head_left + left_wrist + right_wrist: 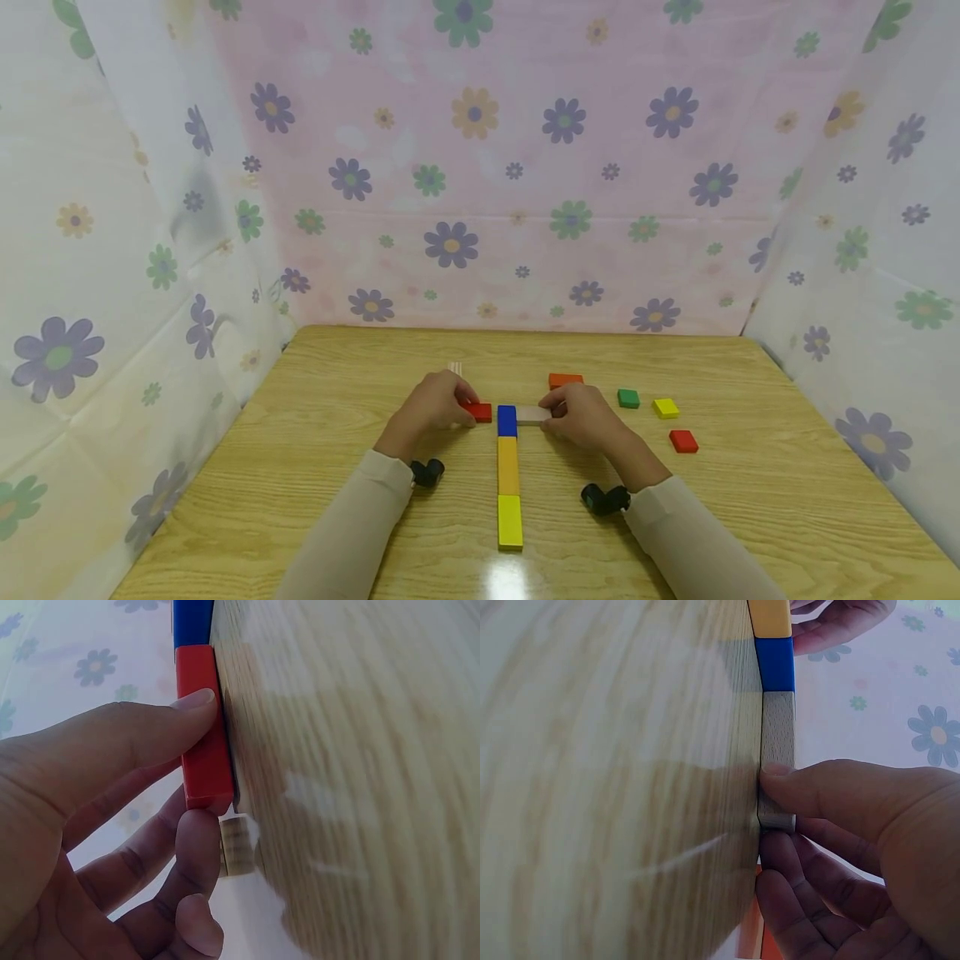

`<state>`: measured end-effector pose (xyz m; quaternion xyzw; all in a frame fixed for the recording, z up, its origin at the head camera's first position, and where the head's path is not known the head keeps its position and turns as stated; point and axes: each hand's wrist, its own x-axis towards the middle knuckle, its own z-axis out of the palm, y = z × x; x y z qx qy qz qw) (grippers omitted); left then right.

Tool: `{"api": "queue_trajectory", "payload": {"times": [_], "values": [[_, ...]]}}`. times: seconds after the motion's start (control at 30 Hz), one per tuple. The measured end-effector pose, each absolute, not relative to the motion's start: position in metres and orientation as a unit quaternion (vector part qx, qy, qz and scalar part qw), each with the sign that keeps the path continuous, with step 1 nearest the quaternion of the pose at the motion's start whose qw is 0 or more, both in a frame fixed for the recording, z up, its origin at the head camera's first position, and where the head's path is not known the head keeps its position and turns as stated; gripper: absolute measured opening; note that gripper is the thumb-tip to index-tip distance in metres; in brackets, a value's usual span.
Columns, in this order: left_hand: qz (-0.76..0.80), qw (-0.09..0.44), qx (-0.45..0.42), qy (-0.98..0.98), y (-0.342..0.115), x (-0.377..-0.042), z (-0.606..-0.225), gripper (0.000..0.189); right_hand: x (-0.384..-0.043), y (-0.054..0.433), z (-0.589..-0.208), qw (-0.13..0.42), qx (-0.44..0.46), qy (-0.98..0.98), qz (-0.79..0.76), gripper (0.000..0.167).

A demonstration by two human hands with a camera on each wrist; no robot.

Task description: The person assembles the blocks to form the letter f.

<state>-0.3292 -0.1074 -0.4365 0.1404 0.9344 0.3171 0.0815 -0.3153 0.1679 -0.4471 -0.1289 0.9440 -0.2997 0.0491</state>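
Observation:
A column of flat blocks lies on the table: a blue block (507,421) at the far end, an orange block (508,467) in the middle and a yellow block (510,522) nearest me. My left hand (435,408) pinches a red block (481,412) just left of the blue one, with a narrow gap between them in the head view. On the other side, my right hand (588,421) grips a plain wooden block (778,731) whose end meets the blue block. Thumb and fingers hold each of these blocks down at the table surface.
Beyond my right hand lies an orange-red block (566,381). Further right are a green block (628,398), a small yellow block (665,408) and a small red block (683,442). A striped pale block (455,367) sits behind my left hand. Flowered cloth (480,183) surrounds the table.

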Motion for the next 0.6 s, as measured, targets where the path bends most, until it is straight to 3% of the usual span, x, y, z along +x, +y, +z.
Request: {"api": "queue_trajectory", "payload": {"times": [0.6], "values": [[0.324, 0.079, 0.142, 0.932, -0.1037, -0.3259, -0.4383, 0.028, -0.3143, 0.1673, -0.4466, 0.048, -0.129, 0.946, -0.295, 0.029]]}}
